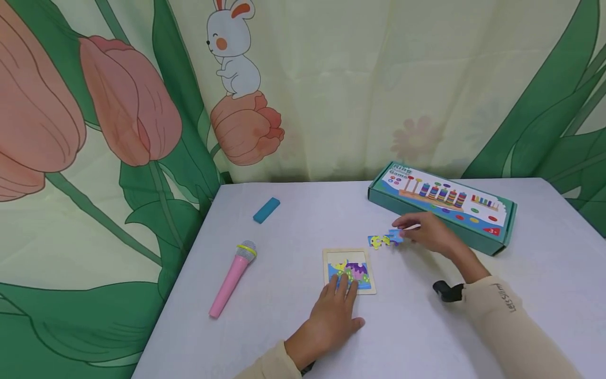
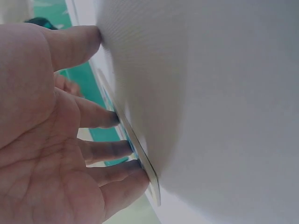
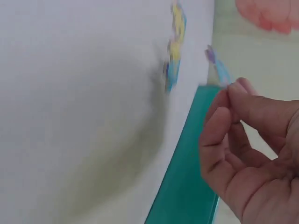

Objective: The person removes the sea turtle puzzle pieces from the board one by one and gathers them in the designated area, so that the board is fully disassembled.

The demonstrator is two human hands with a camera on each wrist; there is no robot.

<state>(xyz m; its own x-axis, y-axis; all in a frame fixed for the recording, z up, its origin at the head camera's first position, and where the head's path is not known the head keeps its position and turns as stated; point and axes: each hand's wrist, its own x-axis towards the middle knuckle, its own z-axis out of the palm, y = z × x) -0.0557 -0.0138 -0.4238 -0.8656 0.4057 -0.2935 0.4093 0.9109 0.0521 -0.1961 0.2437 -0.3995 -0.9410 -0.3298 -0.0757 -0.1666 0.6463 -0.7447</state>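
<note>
A wooden-framed jigsaw puzzle [image 1: 372, 263] lies flat on the table, partly filled with a blue, purple and yellow picture; its upper part shows bare board. My left hand [image 1: 333, 321] rests its fingertips on the near edge of the puzzle, fingers extended and thumb out to the side. In the left wrist view those fingers [image 2: 105, 150] touch the thin puzzle tray [image 2: 140, 154]. Between thumb and fingertips, my right hand [image 1: 428, 234] pinches a small blue and purple puzzle piece [image 3: 221, 70], raised above the table. Beside it, loose yellow and blue puzzle pieces [image 1: 377, 241] lie on the table.
A green game box [image 1: 440, 205] stands at the back right, just behind the right hand. To the left lie a pink toy microphone [image 1: 232, 281] and a blue block [image 1: 266, 210]. A curtain printed with tulips and a rabbit [image 1: 234, 47] hangs behind the table.
</note>
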